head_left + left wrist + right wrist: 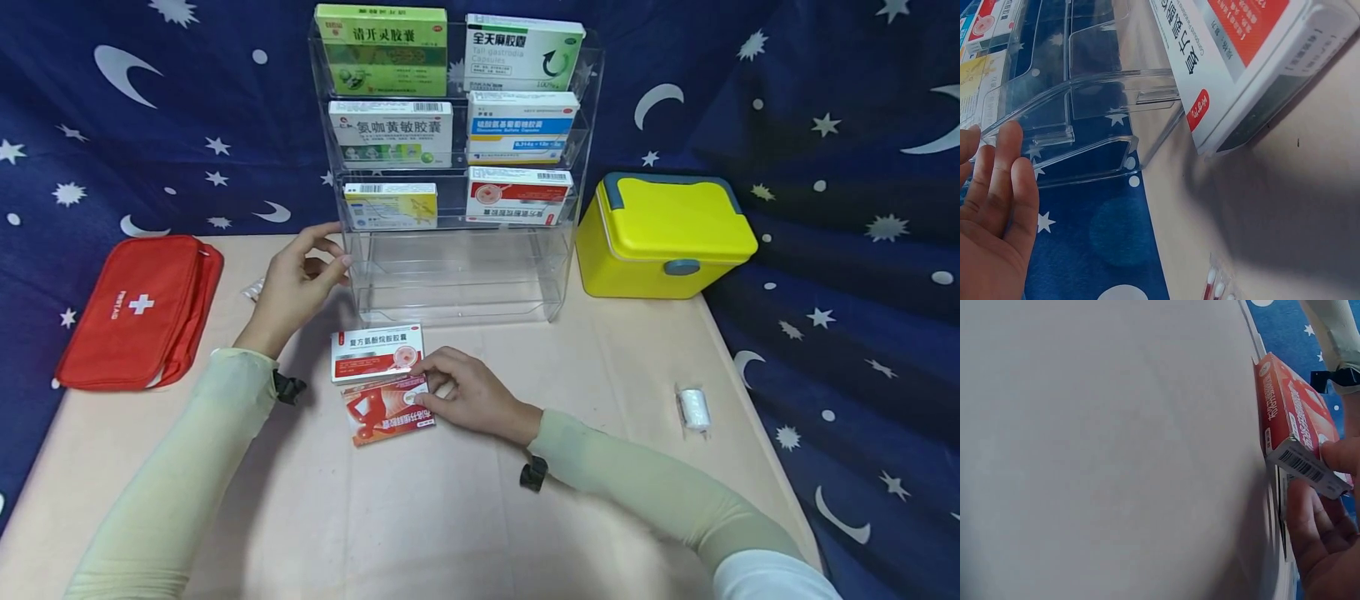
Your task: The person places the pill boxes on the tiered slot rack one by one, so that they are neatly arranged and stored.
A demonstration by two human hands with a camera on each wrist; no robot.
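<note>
My right hand (476, 396) pinches the right end of a red-orange medicine box (381, 412), thumb on its printed face and fingers beneath. In the right wrist view this red box (1297, 415) shows its barcode end towards the thumb. Directly behind it in the head view lies a white-and-red medicine box (375, 343), its edge against the red one. At the lower left side of a clear acrylic display rack (457, 279), my left hand (296, 279) touches the side wall with its fingertips. Its fingers (1009, 147) look extended in the left wrist view.
Several medicine boxes, including a green one (382, 54), fill the rack's upper tiers. A red first-aid pouch (135, 333) lies at left, with packaged cotton swabs (1213, 284) near the left hand. A yellow case (667, 242) and a wrapped white roll (693, 409) are at right.
</note>
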